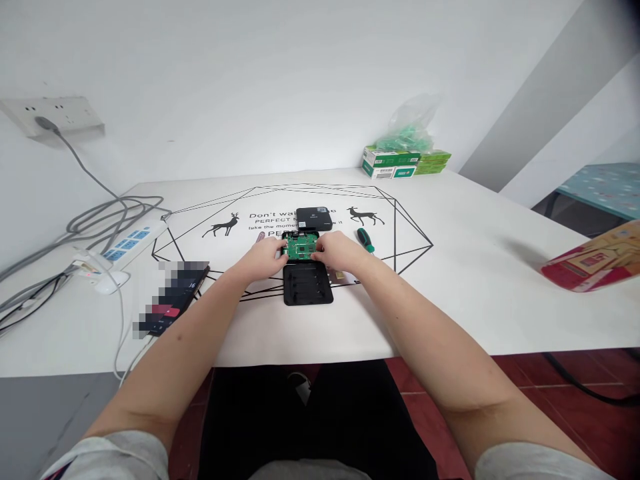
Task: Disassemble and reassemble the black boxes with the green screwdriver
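Observation:
A green circuit board (300,247) sits in a shallow black casing in front of me. My left hand (264,258) pinches its left side, thumb at the near corner. On the opposite side, my right hand (338,252) grips the board's right edge with curled fingers. Whether the fingertips also press on the casing rim is hard to make out. Just below lies a black plastic cover (308,283), its inner face up. A closed black box (314,218) with small stickers lies behind the board. A screwdriver (365,241) with a green and black handle rests to the right.
At left are a phone (183,293), a power strip (131,244) and tangled cables. Tissue-type boxes (391,162) with a plastic bag on top stand by the wall. A red and yellow package (593,260) is at far right. A small card (343,276) lies partly under my right wrist.

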The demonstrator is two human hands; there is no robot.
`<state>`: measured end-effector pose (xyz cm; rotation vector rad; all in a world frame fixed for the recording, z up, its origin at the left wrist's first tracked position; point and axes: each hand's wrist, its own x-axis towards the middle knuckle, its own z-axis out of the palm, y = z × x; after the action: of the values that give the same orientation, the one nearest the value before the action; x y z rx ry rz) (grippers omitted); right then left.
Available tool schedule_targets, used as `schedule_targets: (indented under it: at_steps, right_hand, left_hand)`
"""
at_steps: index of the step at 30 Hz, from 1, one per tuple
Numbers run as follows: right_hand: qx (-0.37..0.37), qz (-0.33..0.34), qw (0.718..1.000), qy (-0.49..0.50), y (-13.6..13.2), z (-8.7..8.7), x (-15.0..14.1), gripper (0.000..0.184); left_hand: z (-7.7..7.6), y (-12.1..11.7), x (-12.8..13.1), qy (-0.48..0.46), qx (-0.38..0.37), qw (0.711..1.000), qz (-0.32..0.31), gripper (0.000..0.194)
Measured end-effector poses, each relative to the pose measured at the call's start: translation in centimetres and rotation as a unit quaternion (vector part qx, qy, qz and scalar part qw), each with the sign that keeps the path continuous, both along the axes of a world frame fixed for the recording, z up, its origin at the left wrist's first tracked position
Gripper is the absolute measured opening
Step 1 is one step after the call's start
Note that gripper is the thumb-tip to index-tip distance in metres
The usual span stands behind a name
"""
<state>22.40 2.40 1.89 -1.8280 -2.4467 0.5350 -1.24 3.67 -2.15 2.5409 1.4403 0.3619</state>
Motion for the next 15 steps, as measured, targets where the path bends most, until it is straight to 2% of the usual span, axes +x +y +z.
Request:
schedule_targets:
  at_steps: [4, 6, 8, 10, 12, 15]
  right_hand:
    - [-0.006, 0.007, 1.000, 0.003, 0.3, 0.2, 1.4, 0.019]
    - [-0.053, 0.018, 0.998, -0.004, 0.5, 0.5, 2.7, 0.037]
    - [-0.116, 0.043, 0.991, -0.055, 0.7, 0.7, 3.9, 0.061]
    - [-0.162, 0.057, 0.981, -0.087, 0.7, 0.9, 4.7, 0.071]
    - [-0.182, 0.062, 0.976, -0.099, 0.6, 1.0, 4.9, 0.069]
    - [-0.196, 0.065, 0.973, -0.103, 0.5, 1.3, 4.6, 0.058]
  left_hand:
    - [0.3, -0.2, 0.0, 0.019, -0.016, 0.999, 0.020, 0.049]
    - [0.8, -0.6, -0.2, 0.025, -0.037, 0.999, 0.029, 0.060]
    - [1.4, -0.9, -0.5, 0.031, -0.057, 0.998, 0.018, 0.075]
    - [2.0, -1.2, -0.8, 0.034, -0.076, 0.996, -0.010, 0.088]
    - [2.2, -1.3, -1.1, 0.039, -0.094, 0.994, -0.032, 0.098]
    - [2.2, -1.3, -1.3, 0.061, -0.116, 0.990, -0.045, 0.111]
